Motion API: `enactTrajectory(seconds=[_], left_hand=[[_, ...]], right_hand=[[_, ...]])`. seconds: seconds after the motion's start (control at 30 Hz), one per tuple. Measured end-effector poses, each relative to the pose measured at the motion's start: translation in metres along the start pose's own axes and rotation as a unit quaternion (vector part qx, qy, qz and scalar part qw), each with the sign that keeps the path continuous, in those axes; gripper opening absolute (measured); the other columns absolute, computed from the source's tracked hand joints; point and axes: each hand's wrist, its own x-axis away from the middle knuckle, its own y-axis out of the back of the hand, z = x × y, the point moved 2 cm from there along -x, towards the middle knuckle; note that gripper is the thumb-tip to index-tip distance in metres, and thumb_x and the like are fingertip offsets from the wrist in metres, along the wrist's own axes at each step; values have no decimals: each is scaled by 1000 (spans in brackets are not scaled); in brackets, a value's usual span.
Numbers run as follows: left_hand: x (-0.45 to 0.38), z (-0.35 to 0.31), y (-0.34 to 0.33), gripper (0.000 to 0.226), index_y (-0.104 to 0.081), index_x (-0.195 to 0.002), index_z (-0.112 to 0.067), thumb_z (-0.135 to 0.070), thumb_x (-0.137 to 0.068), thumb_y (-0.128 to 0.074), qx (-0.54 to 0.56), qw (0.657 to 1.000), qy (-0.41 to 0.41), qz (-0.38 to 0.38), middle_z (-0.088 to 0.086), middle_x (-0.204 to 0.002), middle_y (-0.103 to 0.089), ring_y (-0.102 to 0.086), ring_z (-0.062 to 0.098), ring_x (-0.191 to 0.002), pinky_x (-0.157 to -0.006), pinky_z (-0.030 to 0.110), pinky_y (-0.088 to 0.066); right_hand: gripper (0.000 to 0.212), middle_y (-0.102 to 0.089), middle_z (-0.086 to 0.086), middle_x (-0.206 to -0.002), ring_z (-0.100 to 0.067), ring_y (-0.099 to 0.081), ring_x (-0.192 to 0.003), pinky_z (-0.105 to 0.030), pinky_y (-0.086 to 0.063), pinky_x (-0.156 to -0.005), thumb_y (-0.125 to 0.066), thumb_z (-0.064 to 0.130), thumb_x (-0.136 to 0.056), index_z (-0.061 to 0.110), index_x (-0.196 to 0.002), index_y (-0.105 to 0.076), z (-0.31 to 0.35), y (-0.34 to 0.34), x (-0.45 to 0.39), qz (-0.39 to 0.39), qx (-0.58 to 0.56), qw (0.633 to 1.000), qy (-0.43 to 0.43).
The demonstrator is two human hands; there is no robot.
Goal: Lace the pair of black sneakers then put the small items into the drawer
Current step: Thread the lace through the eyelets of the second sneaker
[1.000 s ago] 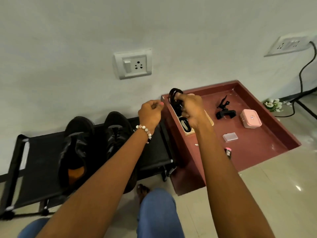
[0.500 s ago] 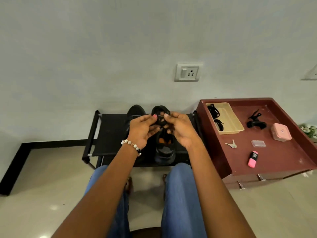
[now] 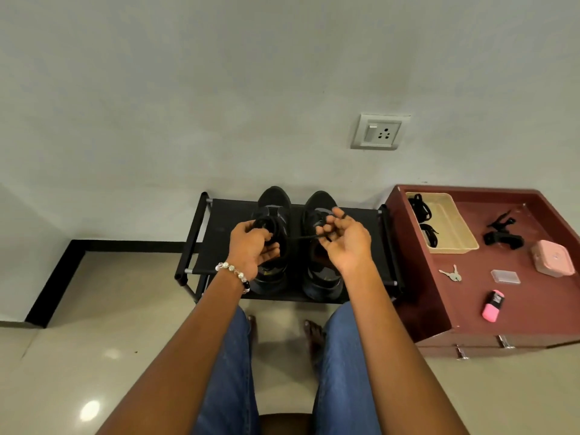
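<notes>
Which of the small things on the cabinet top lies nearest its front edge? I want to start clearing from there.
The pink-and-black marker; it lies closer to the front edge than the keys, clear case or pink box.

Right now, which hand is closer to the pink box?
The right hand. It is over the right sneaker, on the side of the red cabinet where the pink box sits. The left hand is farther away, over the left sneaker.

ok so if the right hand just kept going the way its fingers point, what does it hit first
Probably the right-hand sneaker. The right hand pinches a black lace with fingers aimed forward over that shoe on the black rack. Depth is unclear; held higher, it could pass over the toe to the wall.
</notes>
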Motion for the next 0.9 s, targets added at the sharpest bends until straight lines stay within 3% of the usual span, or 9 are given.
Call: enactTrajectory(seconds=[0.07,0.13,0.2,0.3,0.4,0.53,0.63,0.73,0.9], left_hand=[[-6,0,-2,17,-59,-99,-12,2,-91,-54,-33,999,12,8,14,-95,-64,-63,23,-69,-61,33,-58],[-10,-2,-5,5,-63,-92,-11,-8,-92,-59,-99,995,-5,31,11,-94,-67,-66,22,-73,-67,36,-59],[-13,-7,-11,10,-66,-100,-12,-16,-94,-59,-139,984,-43,106,7,-98,-71,-70,22,-84,-82,40,-57],[-18,-14,-20,25,-64,-119,-21,-18,-95,-60,-209,955,-87,190,-2,-110,-69,-68,17,-98,-84,34,-56],[-44,-15,-17,24,-67,-113,-20,-16,-90,-66,-312,934,-165,54,-2,-106,-67,-65,15,-97,-86,33,-55],[-76,-11,-4,18,-71,-104,-12,-14,-86,-71,-343,911,-206,-99,5,-99,-71,-67,18,-95,-88,31,-53],[-99,-8,-2,35,-67,-115,-8,-23,-84,-74,-378,903,-187,-83,8,-108,-69,-65,21,-102,-94,34,-52],[-120,-6,-5,53,-60,-127,-11,-34,-82,-75,-393,905,-156,-42,8,-116,-66,-62,22,-110,-95,35,-51],[-144,-8,-8,66,-58,-131,-14,-44,-76,-77,-428,884,-185,-42,8,-122,-64,-61,21,-109,-92,34,-52]], right_hand=[[24,-44,0,-58,-10,-32,-42,-22,-31,-43,-44,22,-103,6,-105,-62,5,1,-13,9,12,1000,18],[35,-39,3,-55,-7,-26,-39,-21,-23,-37,-46,36,-102,7,-102,-66,13,-1,-24,-1,127,990,64],[35,-39,4,-56,-5,-27,-39,-20,-23,-37,-45,34,-103,9,-96,-70,20,-6,-32,-17,247,961,124],[30,-43,2,-61,-4,-34,-46,-18,-29,-41,-44,25,-104,16,-95,-71,29,-12,-47,-16,316,927,203],[25,-43,2,-64,-3,-36,-51,-15,-32,-46,-47,23,-103,16,-109,-70,33,-17,-60,1,338,912,234],[25,-42,4,-69,-2,-37,-53,-12,-34,-45,-50,23,-102,15,-116,-69,24,-26,-68,63,368,906,197],[26,-42,5,-66,-3,-38,-54,-13,-33,-46,-50,28,-102,17,-107,-73,7,-34,-78,97,413,889,171],[24,-54,6,-67,3,-48,-52,-12,-36,-54,-52,17,-101,7,-103,-74,-13,-45,-96,108,467,861,168],[24,-74,-4,-93,2,-61,-65,-19,-50,-69,-56,1,-95,12,-109,-73,-41,-61,-127,133,538,814,174]])
